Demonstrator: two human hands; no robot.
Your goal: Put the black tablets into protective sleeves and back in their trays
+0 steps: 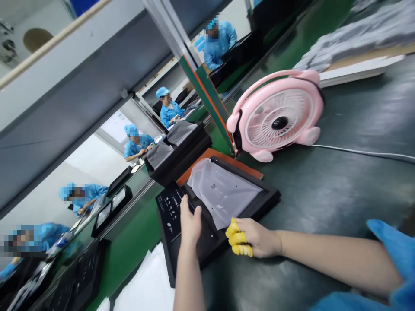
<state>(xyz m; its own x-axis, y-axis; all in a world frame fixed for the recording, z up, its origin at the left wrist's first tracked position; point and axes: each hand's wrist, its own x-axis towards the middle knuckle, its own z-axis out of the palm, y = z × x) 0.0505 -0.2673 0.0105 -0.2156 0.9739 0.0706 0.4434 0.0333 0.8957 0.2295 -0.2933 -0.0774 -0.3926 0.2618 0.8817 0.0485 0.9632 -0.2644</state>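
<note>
A shallow black box [202, 255] lies tilted across my view on the dark green bench. Inside it, a frosted plastic bag [223, 188] with a small printed mark covers a flat item. At the box's left side is a black printed card [171, 211] with white icons and text. My left hand [190, 222] rests on this card's right edge, fingers stretched and thumb apart. Yellow covers sit on several fingers of my right hand [248, 237]. That hand is curled closed at the box's near rim, beside the bag's lower corner; its fingertips are partly hidden.
A pink fan [280, 121] stands behind the box, its white cable [363, 152] running right. White sheets [145, 280] lie at lower left. Beyond, a green conveyor [129, 242] carries black boxes [178, 151]. Several co-workers in blue work along its far side. Grey bags [363, 36] are piled at upper right.
</note>
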